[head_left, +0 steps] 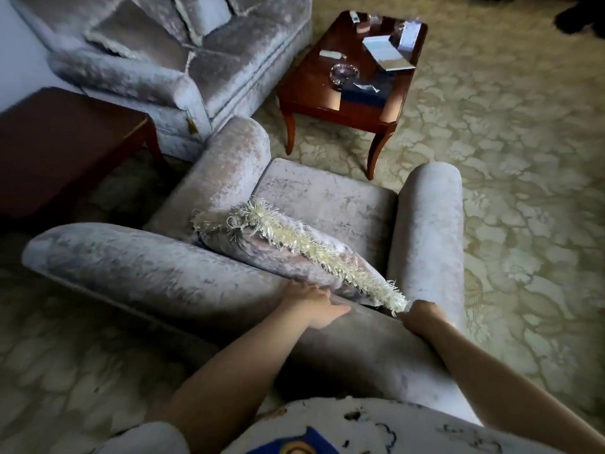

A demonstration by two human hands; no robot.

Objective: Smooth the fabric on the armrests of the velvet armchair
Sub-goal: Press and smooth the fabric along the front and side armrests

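Note:
I look down over the back of the pale velvet armchair (327,198). Its rolled top (131,257) runs across the lower left. One armrest (229,165) lies on the left of the seat, the other armrest (429,231) on the right. A fringed velvet cushion (278,253) leans against the inside of the back. My left hand (311,303) rests on the top of the back, fingers touching the cushion's lower edge, thumb spread. My right hand (422,316) curls over the back's right corner beside the cushion's fringed tip; its fingers are hidden. Neither hand touches an armrest.
A matching velvet sofa (196,60) stands at the far left. A dark wooden coffee table (311,103) with papers and a glass ashtray sits beyond the chair. A dark side table (59,145) is at the left. Patterned carpet (523,191) spreads to the right.

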